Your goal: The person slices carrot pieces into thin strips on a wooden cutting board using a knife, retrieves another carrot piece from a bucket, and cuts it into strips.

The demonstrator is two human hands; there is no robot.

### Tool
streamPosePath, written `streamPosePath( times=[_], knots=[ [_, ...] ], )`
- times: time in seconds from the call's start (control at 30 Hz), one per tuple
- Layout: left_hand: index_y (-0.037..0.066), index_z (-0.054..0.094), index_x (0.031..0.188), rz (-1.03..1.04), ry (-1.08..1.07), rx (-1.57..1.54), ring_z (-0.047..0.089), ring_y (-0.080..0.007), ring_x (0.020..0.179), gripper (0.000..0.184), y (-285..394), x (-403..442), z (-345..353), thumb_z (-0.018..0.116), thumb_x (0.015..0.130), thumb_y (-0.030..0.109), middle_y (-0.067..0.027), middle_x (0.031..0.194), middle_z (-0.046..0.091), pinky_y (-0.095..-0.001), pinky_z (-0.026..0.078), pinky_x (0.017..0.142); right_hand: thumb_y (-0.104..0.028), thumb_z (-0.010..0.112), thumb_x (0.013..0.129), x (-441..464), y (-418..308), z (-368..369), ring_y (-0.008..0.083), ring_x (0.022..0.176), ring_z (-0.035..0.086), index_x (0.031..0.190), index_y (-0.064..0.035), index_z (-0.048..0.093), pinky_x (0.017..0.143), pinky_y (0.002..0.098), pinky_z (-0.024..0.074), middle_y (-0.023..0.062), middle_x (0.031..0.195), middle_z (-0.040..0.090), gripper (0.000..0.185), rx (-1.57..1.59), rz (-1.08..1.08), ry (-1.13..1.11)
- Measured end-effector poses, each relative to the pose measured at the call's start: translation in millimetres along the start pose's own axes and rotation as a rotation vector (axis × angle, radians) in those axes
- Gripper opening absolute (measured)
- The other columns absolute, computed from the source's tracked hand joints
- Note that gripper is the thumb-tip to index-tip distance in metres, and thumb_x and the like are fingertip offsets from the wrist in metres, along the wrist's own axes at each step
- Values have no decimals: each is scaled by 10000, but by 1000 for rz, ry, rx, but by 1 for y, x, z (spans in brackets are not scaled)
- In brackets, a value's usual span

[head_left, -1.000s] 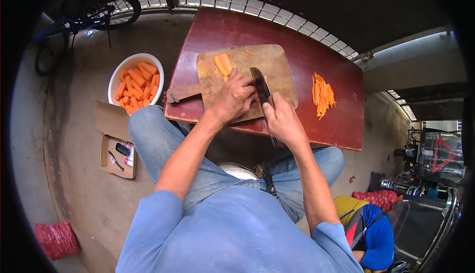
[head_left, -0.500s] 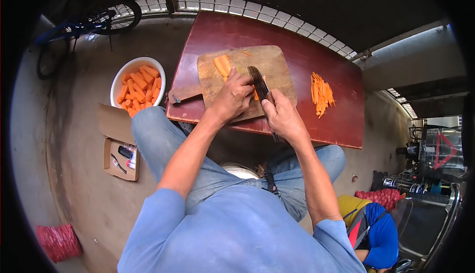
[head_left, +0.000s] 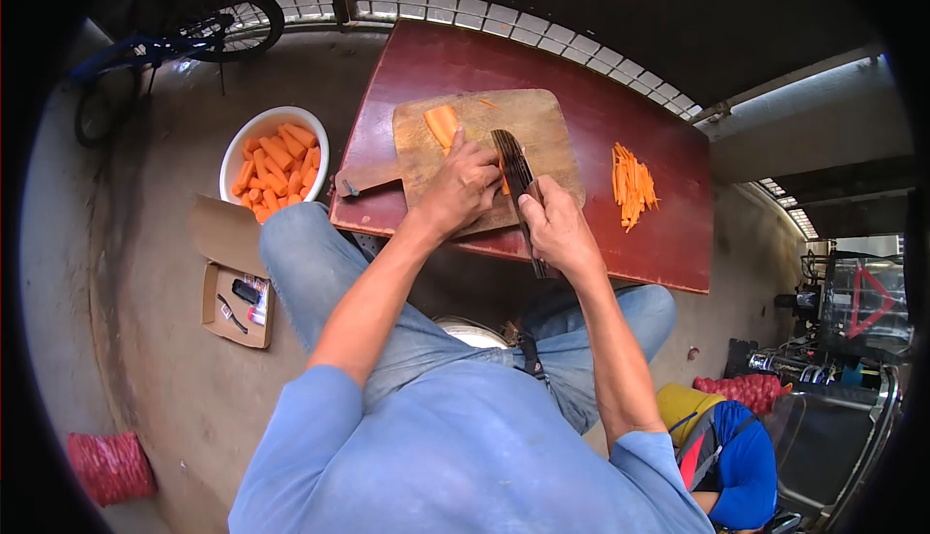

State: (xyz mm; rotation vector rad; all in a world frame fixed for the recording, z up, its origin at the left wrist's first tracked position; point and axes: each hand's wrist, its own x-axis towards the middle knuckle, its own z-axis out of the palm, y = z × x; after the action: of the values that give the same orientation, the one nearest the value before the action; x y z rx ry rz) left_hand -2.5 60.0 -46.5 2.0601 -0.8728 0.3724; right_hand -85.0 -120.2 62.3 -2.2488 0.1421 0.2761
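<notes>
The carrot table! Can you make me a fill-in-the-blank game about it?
1. The right hand holds a ____.
2. The round bowl beside the table holds orange ____.
3. The thin orange strips lie to the ____ of the wooden board.
4. The table's color is ____.

Missing words: knife; carrots; right; red.

We've got a dark red table (head_left: 620, 113), scuffed at the near edge. On it we see a wooden cutting board (head_left: 542, 132) and, apart to its right, loose carrot strips (head_left: 632, 187).
</notes>
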Motion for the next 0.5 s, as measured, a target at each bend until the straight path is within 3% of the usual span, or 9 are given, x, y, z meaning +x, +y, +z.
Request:
streamPosePath(
  times=[0.07,0.23,0.3,0.4,0.5],
  knots=[
    [43,842,955,-1,-25,21,664,-307,1030,122,0,-1,-1,822,836,30,-66,989,711,-657,316,1324,-198,593,1090,-1,-1,1,547,967,695,1107,68,575,873,562,536,351,988,687,267,2,5,-3],
    [38,833,939,-3,-14,7,666,-306,1030,122,3,0,-2,823,819,16,-66,983,712,-661,304,1330,-202,603,1107,9,18,12,212,558,616,994,19,565,568,438,507,105,704,587,251,-67,-172,56],
    [35,825,924,2,-2,-2,665,-307,1025,112,6,3,-5,820,814,12,-65,980,712,-664,305,1329,-203,601,1102,12,17,8,219,588,635,995,23,569,591,449,513,116,708,592,253,-108,-259,93],
    [31,810,898,11,30,-16,662,-311,1011,84,4,2,-1,821,816,19,-65,962,705,-666,306,1328,-201,601,1093,4,9,3,240,622,643,1001,32,575,633,458,522,132,715,600,251,-51,-96,63],
    [33,805,887,8,-9,14,657,-316,995,61,1,2,-1,823,828,37,-69,937,696,-669,309,1326,-197,601,1090,2,9,4,244,619,625,1007,33,582,636,451,521,132,721,602,245,-48,-170,81]
  ],
)
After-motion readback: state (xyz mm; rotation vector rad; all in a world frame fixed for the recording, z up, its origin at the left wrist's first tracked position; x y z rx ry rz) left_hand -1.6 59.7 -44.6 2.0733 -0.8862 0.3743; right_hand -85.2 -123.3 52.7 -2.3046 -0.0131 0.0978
